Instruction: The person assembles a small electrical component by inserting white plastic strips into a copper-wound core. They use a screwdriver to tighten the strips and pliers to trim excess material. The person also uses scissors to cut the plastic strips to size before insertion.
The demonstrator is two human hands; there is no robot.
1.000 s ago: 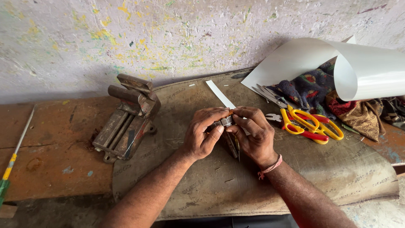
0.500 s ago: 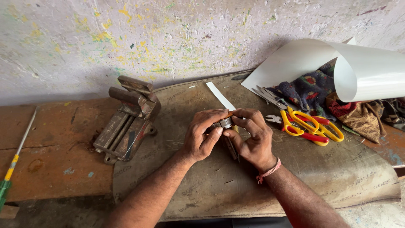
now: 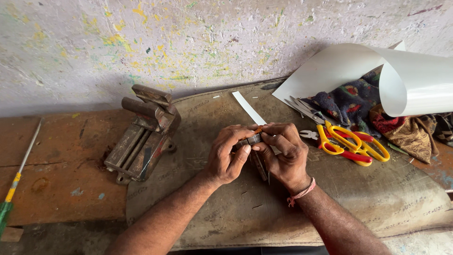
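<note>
Metal piece [image 3: 253, 140] pinched between left hand [image 3: 227, 158] and right hand [image 3: 283, 154].

Counted are two hands [image 3: 229, 158], one rusty vise [image 3: 141, 134], two scissors [image 3: 351, 144], one white strip [image 3: 249, 108] and one screwdriver [image 3: 14, 189].

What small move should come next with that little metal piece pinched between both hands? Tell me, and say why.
Probably steady it before anything else: the left hand and right hand both pinch the small metal piece in mid-air above the mat, so resting the wrists there would likely give firmer control. The piece is mostly hidden.
</note>
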